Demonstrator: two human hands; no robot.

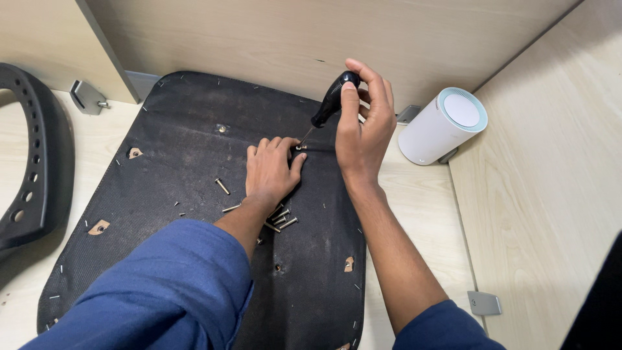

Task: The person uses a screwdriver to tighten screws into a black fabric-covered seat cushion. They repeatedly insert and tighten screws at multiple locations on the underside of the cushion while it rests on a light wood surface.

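Desk surface point(421, 207) of pale wood is carrying a broad black fabric-covered seat panel point(188, 175), lying flat with its stapled underside up, and the panel is filling most of the view between two blue sleeves. Beside it at the left edge, a curved black plastic chair part point(32, 168) with a row of holes is resting partly off the panel. Over by the right wall, a white cylindrical device point(444, 126) with a pale teal ring on top is standing upright, well apart from the work.

At the middle of the panel, the right hand point(363, 129) is closing around the black handle of a screwdriver point(330, 100), fingers curled over the handle's top, with the slim shaft slanting down and left to a screw point(299, 147) seated in the fabric. The left hand point(272, 170) is pressing flat on the panel, fingers loosely bent, its fingertips just beside that screw and steadying it.

Just below the left wrist, a small heap of loose screws point(280, 219) is lying on the fabric, with one more screw point(222, 186) apart to the left.

Judging by looks, the screwdriver is light and rigid, best gripped at its rounded handle; the screws are small, hard and prone to rolling, so pinching them by the shank seems wisest.
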